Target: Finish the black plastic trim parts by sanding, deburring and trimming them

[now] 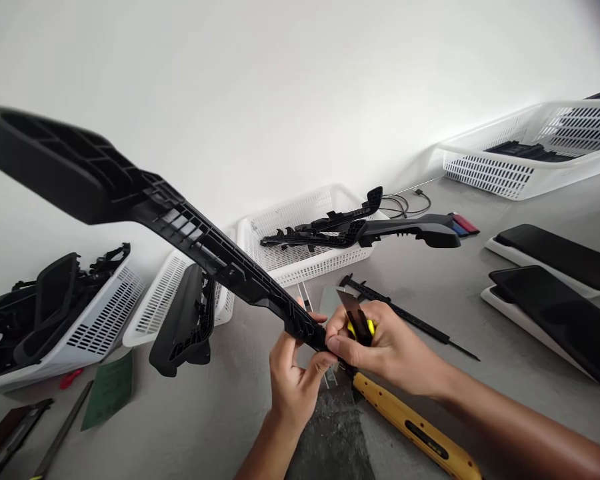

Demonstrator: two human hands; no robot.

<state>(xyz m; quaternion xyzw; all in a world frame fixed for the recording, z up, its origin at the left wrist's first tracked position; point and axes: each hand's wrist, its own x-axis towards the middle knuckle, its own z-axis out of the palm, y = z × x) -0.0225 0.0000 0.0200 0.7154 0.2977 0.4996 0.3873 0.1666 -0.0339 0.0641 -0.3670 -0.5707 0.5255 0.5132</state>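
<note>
**Blade working close to the fingers on a long plastic part**

The person is holding a long black plastic trim part [145,207] up in the air over the grey table [480,293]. The left hand [293,380] is pinching the near, narrow end of the part between thumb and fingers. The far, wide end is reaching up and to the left, well away from any support.

The right hand [380,347] is gripping a small knife with a yellow and black body [360,327], and its blade [349,301] is pointing up just beside the end of the part. It seems to be a trimming blade, but the cutting edge is too small to be read clearly.

The main risk is coming from the closeness of the two hands: the left fingertips [325,363] are almost touching the right hand near the blade, so a slip of the knife could be cutting them. The part is long and held only at one end, so it may be swinging or twisting under the cut, and this could be pushing the blade off its line.

A yellow-handled tool [410,423] is lying on the table just under the wrists, and a black caliper [410,317] is lying behind the right hand. The part's near end could be catching one of them if it drops.
</note>
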